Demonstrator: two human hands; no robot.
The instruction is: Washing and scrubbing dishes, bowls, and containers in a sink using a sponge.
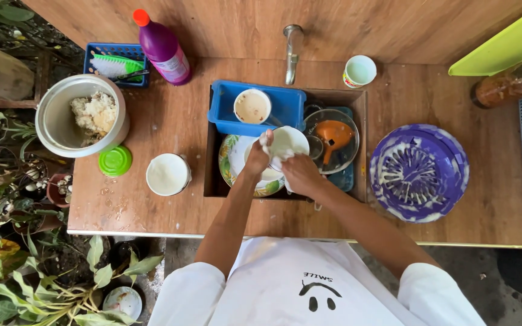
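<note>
Over the sink (362,145) my left hand (256,158) grips the near rim of a white bowl (291,140). My right hand (300,173) presses a pale sponge or cloth (281,162) against the same bowl. Under them lies a flower-patterned plate (232,162). A blue tub (285,105) at the back of the sink holds a small soiled white bowl (252,107). To the right sits a glass lid with an orange ladle (333,136) on it.
A tap (292,45) rises behind the sink. On the wooden counter stand a purple bottle (163,48), a pot with rice (83,116), a green lid (115,160), a white bowl (167,174), a cup (359,70) and a purple strainer plate (418,172).
</note>
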